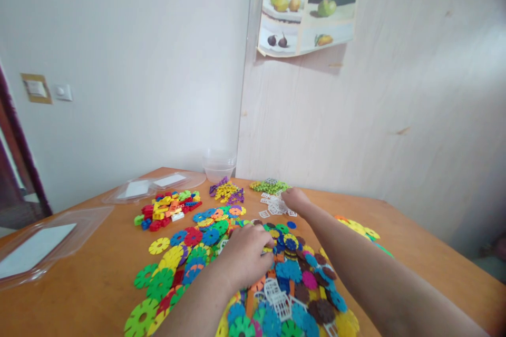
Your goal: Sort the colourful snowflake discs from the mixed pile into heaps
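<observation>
Plastic discs (290,269), cut off by the lower frame edge, lie on the table (118,252) around the left hand (245,256). The right hand (295,200) is at white pieces (274,208) beyond; fingertips obscured, neither grip can be told.

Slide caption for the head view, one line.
Left hand at a heap of mixed colourful pieces, right hand by smaller white pieces farther back on a wooden-toned table.

An indoor playroom or classroom, home or school unclear: interlocking plastic discs (290,270) heaped on a table (106,252), 4 fruit paintings (308,20) taped up.
</observation>
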Demonstrator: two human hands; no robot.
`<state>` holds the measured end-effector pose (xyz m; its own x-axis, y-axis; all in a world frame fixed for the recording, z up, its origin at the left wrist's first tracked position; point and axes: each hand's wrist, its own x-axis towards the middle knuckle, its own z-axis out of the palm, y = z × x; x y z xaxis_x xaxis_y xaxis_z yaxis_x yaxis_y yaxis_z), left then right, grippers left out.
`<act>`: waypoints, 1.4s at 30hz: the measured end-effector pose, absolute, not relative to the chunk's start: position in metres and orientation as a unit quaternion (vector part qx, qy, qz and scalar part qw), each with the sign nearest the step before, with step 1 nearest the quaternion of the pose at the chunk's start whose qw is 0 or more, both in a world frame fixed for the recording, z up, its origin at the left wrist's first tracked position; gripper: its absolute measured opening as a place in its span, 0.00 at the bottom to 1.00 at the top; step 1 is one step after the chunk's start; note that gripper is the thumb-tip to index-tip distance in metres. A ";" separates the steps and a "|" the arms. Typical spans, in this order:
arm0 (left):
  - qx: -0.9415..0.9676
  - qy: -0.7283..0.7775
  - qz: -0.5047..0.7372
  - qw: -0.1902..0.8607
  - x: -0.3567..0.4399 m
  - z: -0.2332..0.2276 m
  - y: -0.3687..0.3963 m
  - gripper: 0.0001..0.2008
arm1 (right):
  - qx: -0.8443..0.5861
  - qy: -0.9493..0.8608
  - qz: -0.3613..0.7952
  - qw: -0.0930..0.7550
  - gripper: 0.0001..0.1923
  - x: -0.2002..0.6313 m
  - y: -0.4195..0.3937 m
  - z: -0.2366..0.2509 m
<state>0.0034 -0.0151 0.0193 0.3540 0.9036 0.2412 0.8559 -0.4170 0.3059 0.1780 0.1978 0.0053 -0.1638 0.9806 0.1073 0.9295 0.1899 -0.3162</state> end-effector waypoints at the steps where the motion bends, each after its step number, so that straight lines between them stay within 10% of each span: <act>1: 0.820 0.537 0.188 0.065 0.003 0.019 -0.015 0.10 | -0.633 -0.756 0.089 0.141 0.16 0.178 0.198 0.004; 42: 0.822 0.534 0.189 0.063 0.003 0.019 -0.015 0.09 | -0.475 -0.867 0.136 0.063 0.11 0.143 0.178 -0.001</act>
<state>0.0032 -0.0151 0.0190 0.3596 0.9010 0.2427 0.8535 -0.4228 0.3048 0.1426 0.1784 -0.0009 -0.5415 0.8405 -0.0207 0.8063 0.5122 -0.2958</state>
